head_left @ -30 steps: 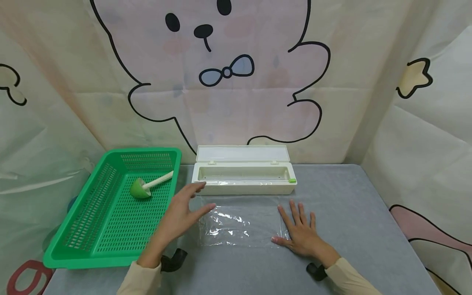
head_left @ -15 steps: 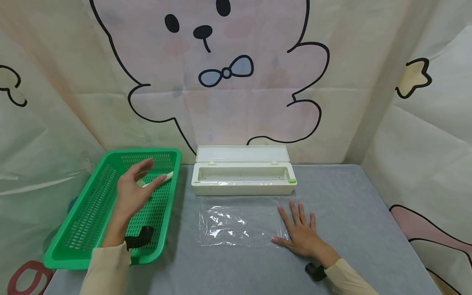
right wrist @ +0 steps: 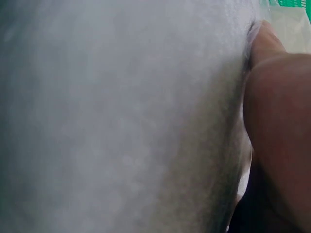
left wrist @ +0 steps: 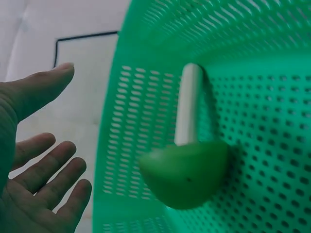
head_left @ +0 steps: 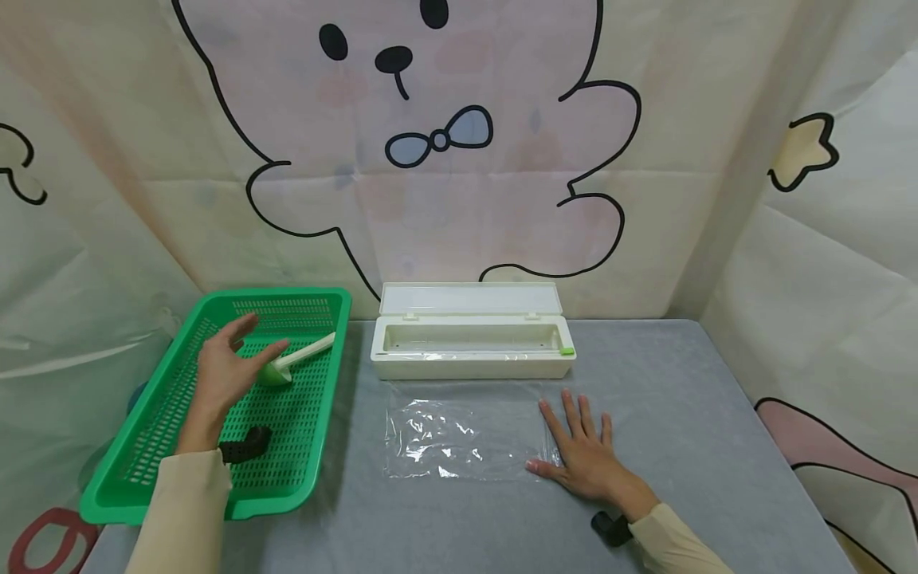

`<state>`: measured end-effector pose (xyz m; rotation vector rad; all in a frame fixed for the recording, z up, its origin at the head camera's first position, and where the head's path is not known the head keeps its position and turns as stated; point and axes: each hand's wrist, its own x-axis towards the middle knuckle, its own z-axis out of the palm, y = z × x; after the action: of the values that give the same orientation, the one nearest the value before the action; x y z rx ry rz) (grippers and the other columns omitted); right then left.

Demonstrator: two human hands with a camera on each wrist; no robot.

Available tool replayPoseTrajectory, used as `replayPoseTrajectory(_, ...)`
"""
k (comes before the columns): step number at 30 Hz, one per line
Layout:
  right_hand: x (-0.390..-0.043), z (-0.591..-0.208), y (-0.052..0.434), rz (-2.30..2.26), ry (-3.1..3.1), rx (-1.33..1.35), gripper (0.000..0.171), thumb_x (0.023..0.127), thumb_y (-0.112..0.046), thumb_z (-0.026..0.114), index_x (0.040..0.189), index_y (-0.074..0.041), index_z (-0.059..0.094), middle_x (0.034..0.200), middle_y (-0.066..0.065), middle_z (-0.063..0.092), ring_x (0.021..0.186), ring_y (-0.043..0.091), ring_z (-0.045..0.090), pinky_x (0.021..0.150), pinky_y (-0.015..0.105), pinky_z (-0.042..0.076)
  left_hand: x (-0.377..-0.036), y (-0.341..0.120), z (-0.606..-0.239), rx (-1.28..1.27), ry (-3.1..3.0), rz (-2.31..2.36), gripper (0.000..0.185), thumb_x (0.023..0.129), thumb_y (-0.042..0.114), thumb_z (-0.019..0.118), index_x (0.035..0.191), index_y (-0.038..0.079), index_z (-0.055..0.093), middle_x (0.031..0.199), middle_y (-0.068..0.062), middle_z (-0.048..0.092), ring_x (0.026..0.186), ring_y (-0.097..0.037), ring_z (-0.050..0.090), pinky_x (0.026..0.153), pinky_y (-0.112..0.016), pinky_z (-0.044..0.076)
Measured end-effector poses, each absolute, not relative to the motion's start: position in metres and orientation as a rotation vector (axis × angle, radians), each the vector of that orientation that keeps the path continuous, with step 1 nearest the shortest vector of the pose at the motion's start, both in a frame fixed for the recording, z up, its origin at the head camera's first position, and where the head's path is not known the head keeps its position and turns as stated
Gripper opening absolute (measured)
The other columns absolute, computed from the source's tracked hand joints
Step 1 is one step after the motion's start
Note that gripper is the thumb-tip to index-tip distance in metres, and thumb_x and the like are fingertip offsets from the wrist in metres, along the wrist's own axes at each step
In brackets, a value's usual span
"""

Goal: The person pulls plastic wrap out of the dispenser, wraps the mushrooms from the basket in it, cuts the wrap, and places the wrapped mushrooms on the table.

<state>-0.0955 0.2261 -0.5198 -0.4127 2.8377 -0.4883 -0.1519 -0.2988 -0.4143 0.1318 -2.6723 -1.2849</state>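
Observation:
A green basket (head_left: 179,478) stands at the table's left, holding a ladle with a green bowl (head_left: 271,373) and a cream handle (head_left: 310,348). My left hand (head_left: 224,365) hovers open over the basket, just left of the ladle, holding nothing. In the left wrist view the ladle bowl (left wrist: 187,172) lies close to my spread fingers (left wrist: 46,167). A clear sheet of plastic film (head_left: 459,434) lies flat on the grey table. My right hand (head_left: 581,450) rests flat on the film's right edge, fingers straight. The right wrist view shows only the table and my thumb (right wrist: 272,111).
A cream film dispenser box (head_left: 473,344) with its lid raised stands behind the film, a green slider (head_left: 567,351) at its right end. A printed cartoon curtain (head_left: 445,143) hangs behind and to the right. Grey table (head_left: 703,414) extends right of my hand.
My left hand left the film's left edge and swung left over the basket, ending beside the ladle. The right hand stayed flat on the film.

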Motion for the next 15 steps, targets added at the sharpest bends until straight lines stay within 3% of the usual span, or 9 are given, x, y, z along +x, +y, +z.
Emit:
replayPoseTrajectory(7, -0.097, -0.524, 0.225, -0.498, 2.843, -0.426, 0.101, 0.090, -0.069, 0.061, 0.162, -0.010, 0.023, 0.165, 0.030, -0.001, 0.149, 0.054, -0.007, 0.108, 0.078, -0.009, -0.157, -0.311, -0.429, 0.177, -2.818, -1.234, 0.090, 0.097, 0.044, 0.068, 0.158, -0.005, 0.023, 0.158, -0.034, 0.025, 0.139, -0.059, 0.026, 0.101, -0.072, 0.035)
replayPoseTrajectory(15, -0.097, -0.522, 0.226, -0.509, 2.843, -0.420, 0.101, 0.090, -0.069, 0.061, 0.162, -0.010, 0.023, 0.165, 0.030, -0.001, 0.148, 0.055, -0.007, 0.107, 0.079, -0.009, -0.163, -0.320, -0.440, 0.226, -2.895, -1.187, 0.092, 0.097, 0.040, 0.069, 0.157, -0.010, 0.019, 0.157, -0.038, 0.023, 0.140, -0.059, 0.024, 0.102, -0.072, 0.034)
